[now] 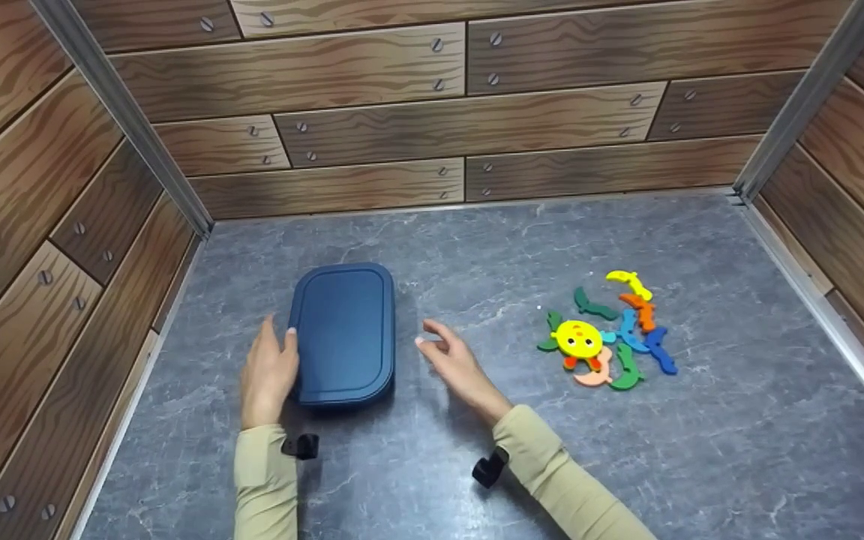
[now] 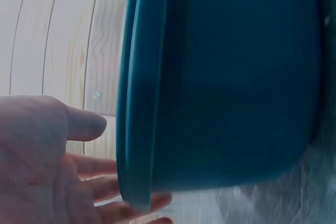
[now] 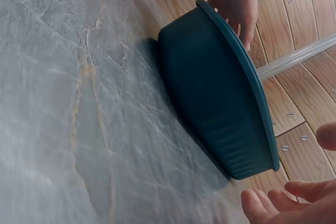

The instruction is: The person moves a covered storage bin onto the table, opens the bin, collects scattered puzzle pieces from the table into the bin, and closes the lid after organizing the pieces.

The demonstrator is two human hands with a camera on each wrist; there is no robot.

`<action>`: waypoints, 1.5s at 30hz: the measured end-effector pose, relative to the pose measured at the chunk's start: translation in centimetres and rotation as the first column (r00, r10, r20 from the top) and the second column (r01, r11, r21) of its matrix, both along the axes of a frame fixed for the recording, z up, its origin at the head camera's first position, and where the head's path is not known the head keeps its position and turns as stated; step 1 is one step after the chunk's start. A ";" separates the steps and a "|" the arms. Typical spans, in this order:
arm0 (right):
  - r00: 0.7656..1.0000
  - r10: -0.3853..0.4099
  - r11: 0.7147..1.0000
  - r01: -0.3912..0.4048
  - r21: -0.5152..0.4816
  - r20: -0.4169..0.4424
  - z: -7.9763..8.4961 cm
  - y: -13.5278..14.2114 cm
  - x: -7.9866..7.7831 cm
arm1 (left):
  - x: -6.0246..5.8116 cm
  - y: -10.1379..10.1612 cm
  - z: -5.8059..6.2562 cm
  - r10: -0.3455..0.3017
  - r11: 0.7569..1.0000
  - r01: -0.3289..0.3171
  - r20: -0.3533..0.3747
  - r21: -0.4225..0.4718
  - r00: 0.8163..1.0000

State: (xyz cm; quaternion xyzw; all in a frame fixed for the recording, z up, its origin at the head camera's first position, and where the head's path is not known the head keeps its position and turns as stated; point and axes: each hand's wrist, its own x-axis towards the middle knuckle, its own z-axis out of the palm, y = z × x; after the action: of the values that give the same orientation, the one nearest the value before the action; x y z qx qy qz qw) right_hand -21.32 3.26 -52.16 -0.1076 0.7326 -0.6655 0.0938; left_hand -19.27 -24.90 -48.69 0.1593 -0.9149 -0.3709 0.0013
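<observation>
A dark blue lidded container [image 1: 346,334] stands on the grey surface, its lid facing up; the left wrist view shows its tall side wall [image 2: 236,77]. Along its left side is my left hand [image 1: 268,371], fingers extended and thumb right at the lid's rim. To the container's right, across a gap, my right hand [image 1: 458,367] is held with fingers loosely bent and nothing between them. In the right wrist view, the right fingers [image 3: 310,190] show near the container's end [image 3: 220,98], with the left hand [image 3: 233,3] on the far side.
Flat colourful toy pieces lie at the right: a yellow smiling-face piece [image 1: 579,340] and several curved pieces, among them a blue one [image 1: 659,351], an orange one [image 1: 642,311] and a yellow one [image 1: 631,283]. Wood-patterned walls [image 1: 372,67] enclose the back and sides.
</observation>
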 end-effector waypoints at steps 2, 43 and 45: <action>1.000 0.007 1.000 -0.007 0.004 0.005 -0.8 -0.3 -0.2 | 0.3 -0.6 -0.1 -0.012 0.999 0.012 -0.005 0.035 1.000; 0.995 0.002 0.972 0.022 -0.235 0.104 -1.7 -4.6 -0.3 | 1.8 -3.2 -3.8 0.135 0.740 -0.016 -0.126 0.673 0.983; 0.994 0.004 0.969 0.023 -0.246 0.110 -1.7 -4.6 -0.3 | 1.8 -3.1 -3.8 0.136 0.739 -0.015 -0.127 0.673 0.982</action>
State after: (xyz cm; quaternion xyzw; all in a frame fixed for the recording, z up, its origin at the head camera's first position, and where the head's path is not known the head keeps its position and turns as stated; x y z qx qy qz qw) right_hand -21.63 -1.34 -53.85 -0.0783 0.6382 -0.7569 0.1167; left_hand -17.49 -28.03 -52.47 0.1545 -0.7101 -0.6860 0.0363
